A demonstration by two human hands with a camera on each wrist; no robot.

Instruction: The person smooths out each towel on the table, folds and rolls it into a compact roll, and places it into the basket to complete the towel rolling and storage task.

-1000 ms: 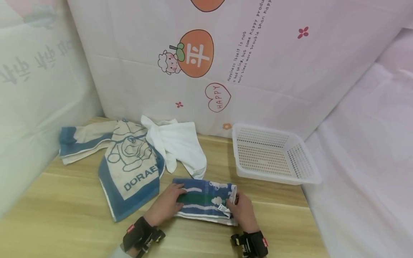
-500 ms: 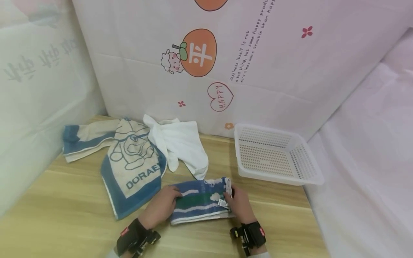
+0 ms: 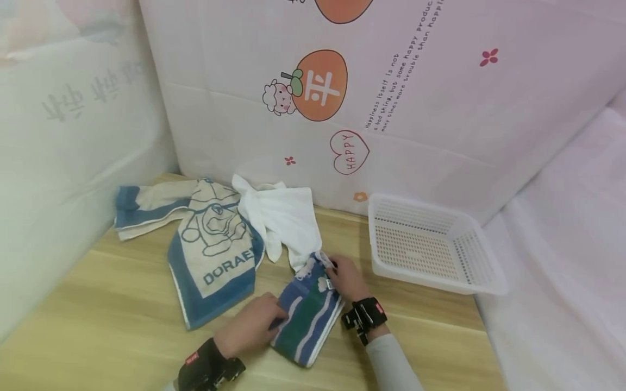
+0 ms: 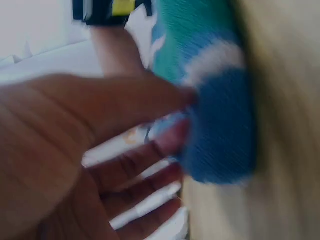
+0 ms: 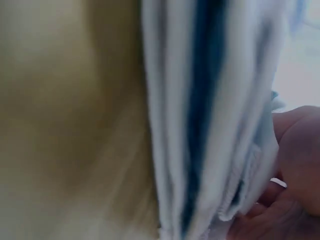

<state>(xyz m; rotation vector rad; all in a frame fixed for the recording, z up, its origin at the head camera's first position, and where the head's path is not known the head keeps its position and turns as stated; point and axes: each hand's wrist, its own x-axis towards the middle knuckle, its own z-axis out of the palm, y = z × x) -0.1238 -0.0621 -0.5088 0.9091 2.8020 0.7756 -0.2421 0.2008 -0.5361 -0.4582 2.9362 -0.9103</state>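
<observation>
At 6 o'clock, the folded towel [image 3: 307, 319] has swung its tagged end from 3 to 1 o'clock: reorienting, we judge, fold intact. The right hand [image 3: 346, 278] pinches that end; whether the left hand [image 3: 251, 325] pinches, we cannot tell.

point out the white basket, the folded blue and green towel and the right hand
White basket [image 3: 415, 247]: head view, on its bare perforated floor.
Folded blue and green towel [image 3: 306, 319]: head view, on its green band.
Right hand [image 3: 348, 278]: head view, on the back of the hand.
</observation>
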